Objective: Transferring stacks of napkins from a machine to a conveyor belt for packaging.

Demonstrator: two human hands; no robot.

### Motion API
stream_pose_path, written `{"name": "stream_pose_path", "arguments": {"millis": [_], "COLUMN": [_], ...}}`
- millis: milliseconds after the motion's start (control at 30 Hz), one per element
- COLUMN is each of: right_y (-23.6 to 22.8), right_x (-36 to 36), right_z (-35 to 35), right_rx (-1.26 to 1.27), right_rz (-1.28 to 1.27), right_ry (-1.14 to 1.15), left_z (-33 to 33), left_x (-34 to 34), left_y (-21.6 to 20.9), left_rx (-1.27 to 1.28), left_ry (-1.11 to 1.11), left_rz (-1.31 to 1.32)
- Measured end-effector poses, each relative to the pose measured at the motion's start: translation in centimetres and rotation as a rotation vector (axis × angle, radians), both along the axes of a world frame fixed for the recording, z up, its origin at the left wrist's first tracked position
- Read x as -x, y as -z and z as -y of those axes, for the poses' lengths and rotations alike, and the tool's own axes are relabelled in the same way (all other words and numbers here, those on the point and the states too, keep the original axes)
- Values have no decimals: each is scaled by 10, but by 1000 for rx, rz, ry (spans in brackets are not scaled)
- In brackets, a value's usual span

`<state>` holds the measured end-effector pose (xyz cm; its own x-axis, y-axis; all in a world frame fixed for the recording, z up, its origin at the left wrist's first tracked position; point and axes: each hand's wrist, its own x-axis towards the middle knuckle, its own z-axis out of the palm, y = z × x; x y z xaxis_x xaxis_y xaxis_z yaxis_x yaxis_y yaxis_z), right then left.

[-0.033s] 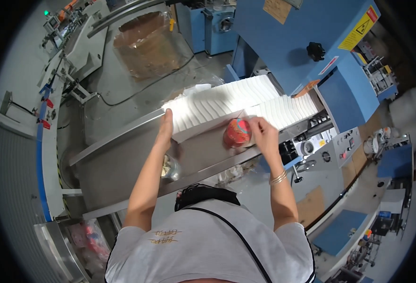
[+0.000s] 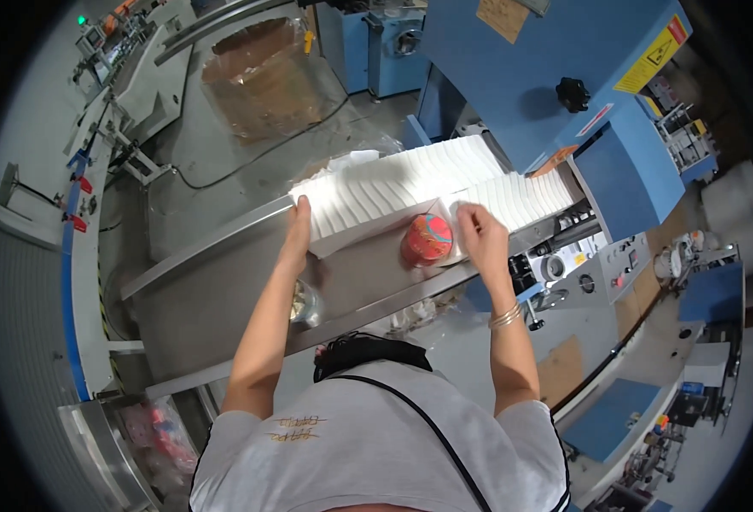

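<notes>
A long row of white folded paper tissues [image 2: 376,193] lies along the far side of the metal trough. My left hand [image 2: 298,230] is open, held flat against the row's left end. A second, shorter row of white tissues [image 2: 521,201] lies in front, reaching to the blue machine. My right hand [image 2: 485,243] is closed, its fingertips bunched at that row's left end; whatever they pinch is hidden. Just left of it a red round tin [image 2: 428,241] with a coloured pattern rests in the trough, apart from my fingers.
The metal trough [image 2: 214,311] runs from lower left to the blue machine [image 2: 513,94] at the right. A clear container [image 2: 306,303] stands by my left forearm. Beyond the trough is a large plastic-lined carton [image 2: 261,90]. A control panel [image 2: 619,271] sits at right.
My right hand's fingers have drawn slightly up and away from the red tin. The view has shifted a little; my left hand stays at the row's end.
</notes>
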<state>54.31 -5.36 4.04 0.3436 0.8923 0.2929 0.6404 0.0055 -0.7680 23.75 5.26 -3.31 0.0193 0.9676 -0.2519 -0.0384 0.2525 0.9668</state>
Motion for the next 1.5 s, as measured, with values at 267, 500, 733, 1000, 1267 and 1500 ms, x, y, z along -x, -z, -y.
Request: {"name": "stream_pose_path", "arguments": {"millis": [267,500,733,1000,1267,1500], "right_y": [17,20,14,18,9,16], "right_x": [-59,-61,-54,-59,-50,-63], "right_z": [-82,-141,-151,-154,-155,-156], "right_rx": [-122,161,328,320,356,370], "right_rz": [582,701,749,767,774,672], "right_ry": [138,303,397,410,403,376], "left_z": [9,3,5,9,3,6], "left_x": [0,5,2,1,7,1], "left_y": [-9,8,11,-4,19,7], "left_rx": [45,-20,22,43,27,22], "left_ry": [-69,-36,-78,-68,-54,-84], "left_rz": [-31,-24,-92,-35,35,2]}}
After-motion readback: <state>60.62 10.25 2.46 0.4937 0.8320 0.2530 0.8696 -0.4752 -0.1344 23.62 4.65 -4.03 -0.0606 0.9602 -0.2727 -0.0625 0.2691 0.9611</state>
